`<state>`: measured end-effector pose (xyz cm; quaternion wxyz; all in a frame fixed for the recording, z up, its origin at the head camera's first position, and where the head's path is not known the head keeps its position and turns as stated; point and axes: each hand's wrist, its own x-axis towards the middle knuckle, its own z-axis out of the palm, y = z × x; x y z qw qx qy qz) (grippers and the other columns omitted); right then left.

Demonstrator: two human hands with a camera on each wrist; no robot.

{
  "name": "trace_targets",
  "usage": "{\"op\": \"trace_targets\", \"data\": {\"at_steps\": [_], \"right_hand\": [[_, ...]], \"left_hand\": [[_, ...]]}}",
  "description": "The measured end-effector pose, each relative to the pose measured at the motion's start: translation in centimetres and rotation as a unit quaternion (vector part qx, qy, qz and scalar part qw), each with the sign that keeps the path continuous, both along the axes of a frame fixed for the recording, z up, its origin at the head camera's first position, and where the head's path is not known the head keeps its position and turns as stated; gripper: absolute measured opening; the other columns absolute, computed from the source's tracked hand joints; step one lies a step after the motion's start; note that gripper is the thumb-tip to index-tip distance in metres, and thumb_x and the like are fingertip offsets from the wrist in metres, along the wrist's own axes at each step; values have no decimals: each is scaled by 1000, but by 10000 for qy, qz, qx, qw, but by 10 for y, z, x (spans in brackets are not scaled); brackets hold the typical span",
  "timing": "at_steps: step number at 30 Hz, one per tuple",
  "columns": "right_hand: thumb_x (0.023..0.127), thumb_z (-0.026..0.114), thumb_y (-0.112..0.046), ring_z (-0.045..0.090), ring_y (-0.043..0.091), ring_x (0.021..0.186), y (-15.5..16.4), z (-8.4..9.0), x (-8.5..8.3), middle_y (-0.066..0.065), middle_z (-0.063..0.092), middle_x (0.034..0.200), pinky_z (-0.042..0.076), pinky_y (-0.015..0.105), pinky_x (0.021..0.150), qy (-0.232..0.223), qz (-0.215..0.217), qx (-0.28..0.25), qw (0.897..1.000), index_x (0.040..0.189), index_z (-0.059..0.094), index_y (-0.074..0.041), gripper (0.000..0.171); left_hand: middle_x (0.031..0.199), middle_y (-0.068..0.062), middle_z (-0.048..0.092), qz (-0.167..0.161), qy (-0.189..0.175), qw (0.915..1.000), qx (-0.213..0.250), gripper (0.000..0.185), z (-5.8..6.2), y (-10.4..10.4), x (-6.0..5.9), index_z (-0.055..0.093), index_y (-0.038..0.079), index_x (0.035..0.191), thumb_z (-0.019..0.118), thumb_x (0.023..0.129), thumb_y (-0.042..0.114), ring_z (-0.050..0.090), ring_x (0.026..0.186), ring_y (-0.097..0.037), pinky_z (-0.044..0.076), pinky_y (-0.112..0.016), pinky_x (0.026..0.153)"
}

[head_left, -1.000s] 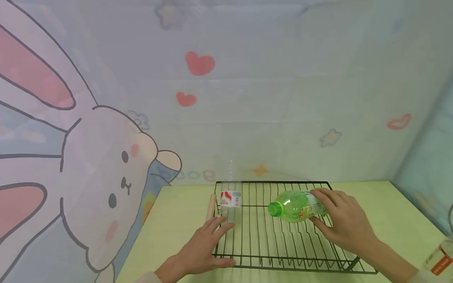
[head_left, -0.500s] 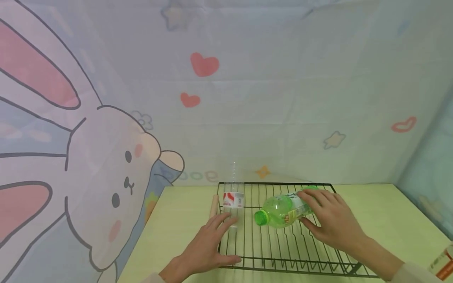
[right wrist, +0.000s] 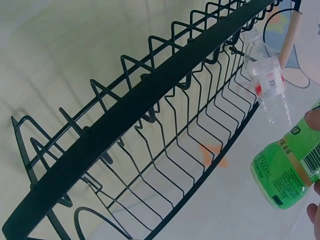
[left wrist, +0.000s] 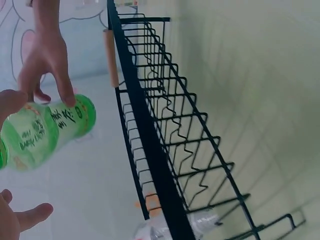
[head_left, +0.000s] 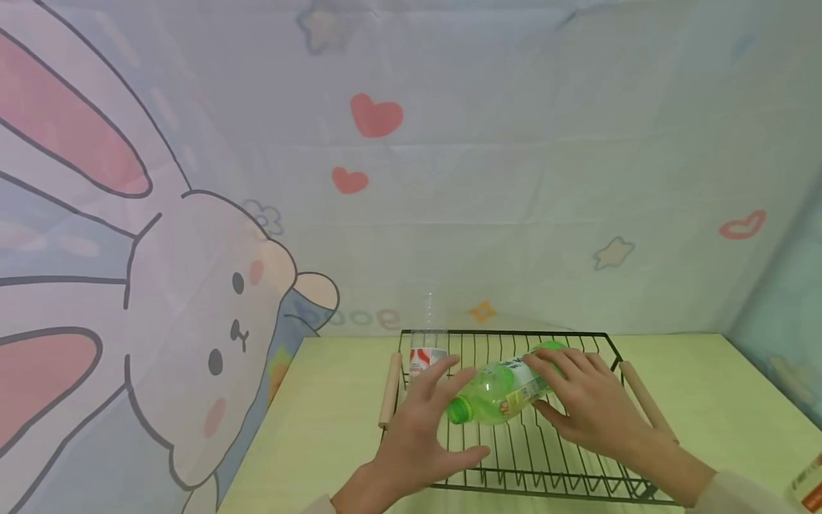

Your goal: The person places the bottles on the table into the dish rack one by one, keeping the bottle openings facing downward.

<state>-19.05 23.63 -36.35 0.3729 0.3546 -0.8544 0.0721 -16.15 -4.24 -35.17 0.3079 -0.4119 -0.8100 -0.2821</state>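
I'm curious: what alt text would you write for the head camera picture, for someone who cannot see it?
A person's right hand holds a green plastic bottle lying sideways over a black wire rack on a pale green table, while the left hand reaches toward its capped end. A clear bottle with a red label stands at the rack's far left corner.

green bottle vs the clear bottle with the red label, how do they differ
The green bottle lies tilted on its side above the wire rack, held by the right hand; the clear bottle stands upright in the rack's far left corner, untouched. The green bottle's plastic is tinted green, the clear bottle's is colourless. Both look empty.
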Motion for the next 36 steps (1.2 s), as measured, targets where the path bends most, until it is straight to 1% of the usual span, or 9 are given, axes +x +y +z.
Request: {"op": "trace_targets", "data": {"at_steps": [2, 8, 12, 17, 22, 28, 31, 33, 36], "right_hand": [[72, 77, -33, 55, 31, 106, -2, 0, 1, 11, 60, 121, 44, 44, 77, 11, -7, 47, 10000, 127, 57, -7, 64], [65, 84, -30, 55, 31, 107, -7, 1, 4, 11, 60, 120, 46, 43, 76, -13, -69, 114, 9999, 127, 58, -8, 71], [62, 87, -28, 56, 31, 107, -9, 1, 5, 11, 60, 120, 46, 43, 76, -19, -81, 105, 9999, 126, 59, -9, 72], [62, 87, -28, 56, 30, 106, -11, 0, 5, 10, 61, 119, 47, 43, 75, -1, -68, 90, 9999, 125, 60, -9, 72], [63, 86, -27, 57, 29, 105, -12, 0, 4, 10, 61, 119, 46, 43, 75, -24, -29, 88, 10000, 127, 59, -9, 71], [62, 87, -29, 56, 30, 106, -11, -1, 3, 11, 60, 122, 46, 45, 78, 7, -28, 14, 10000, 129, 58, -10, 75], [62, 86, -35, 53, 32, 112, -10, -2, 4, 12, 55, 130, 44, 49, 83, -88, -61, -129, 9999, 136, 53, -13, 84], [62, 85, -45, 49, 34, 117, -9, -2, 6, 12, 50, 138, 41, 51, 86, -198, -155, -318, 9992, 140, 49, -16, 91], [59, 84, -56, 42, 37, 124, -9, -5, 9, 12, 41, 145, 36, 57, 91, -542, -308, -1019, 9928, 146, 42, -18, 103]], "left_hand": [[143, -10, 40, -78, 148, 9999, -10, 93, 3, 6, 0, 44, 16, 141, 91, 62, 30, 48, 124, -27, 52, -35, 88], [138, -10, 44, -364, 307, 9988, -97, 80, 5, 16, 0, 51, 18, 133, 89, 63, 22, 49, 123, -25, 51, -36, 89], [133, -10, 49, -408, 408, 9982, -169, 67, 5, 18, -1, 56, 17, 125, 86, 66, 16, 51, 120, -24, 50, -31, 92], [126, -8, 52, -477, 519, 9974, -117, 52, 3, 19, -3, 63, 15, 115, 82, 67, 7, 53, 117, -21, 48, -26, 94], [124, -8, 53, -576, 560, 9968, -32, 50, 2, 18, -3, 63, 14, 113, 81, 67, 5, 53, 116, -21, 48, -26, 94], [124, -7, 53, -576, 546, 9968, -23, 50, 1, 18, -4, 63, 15, 113, 81, 68, 6, 53, 116, -21, 48, -26, 94], [124, -7, 53, -592, 541, 9968, 28, 49, 0, 17, -4, 63, 15, 113, 81, 68, 5, 53, 115, -21, 49, -26, 92], [124, -7, 53, -598, 548, 9967, 62, 50, 0, 17, -4, 63, 14, 113, 80, 67, 5, 53, 114, -21, 49, -26, 91], [124, -7, 54, -542, 611, 9966, 135, 50, 0, 16, -3, 63, 14, 112, 80, 66, 5, 53, 114, -20, 49, -26, 91]]}}
